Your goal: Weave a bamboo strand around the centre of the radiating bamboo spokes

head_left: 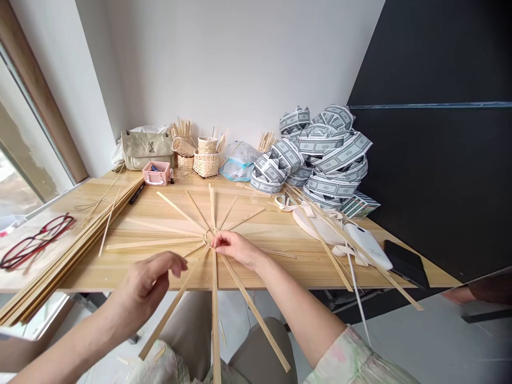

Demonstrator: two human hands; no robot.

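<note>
Flat bamboo strips fan out like spokes from a small woven hub (207, 235) on the table, several reaching over the front edge towards my lap. My right hand (236, 248) pinches at the hub's right side, its thumb and fingertips closed on a bamboo strip there. What exactly lies between those fingertips is partly hidden. Just left of the near spokes, my left hand (150, 280) hovers with bent fingers and the thumb apart, and I see nothing in it. One long bamboo spoke (176, 304) passes close to its fingertips.
A bundle of long strips (80, 240) lies at left beside red glasses (38, 240). Along the back stand a handbag (146, 149), a pink box (156, 173), small baskets (206, 164) and a heap of patterned bands (332, 154). Scissors (285, 201) and a dark phone (406, 263) lie right.
</note>
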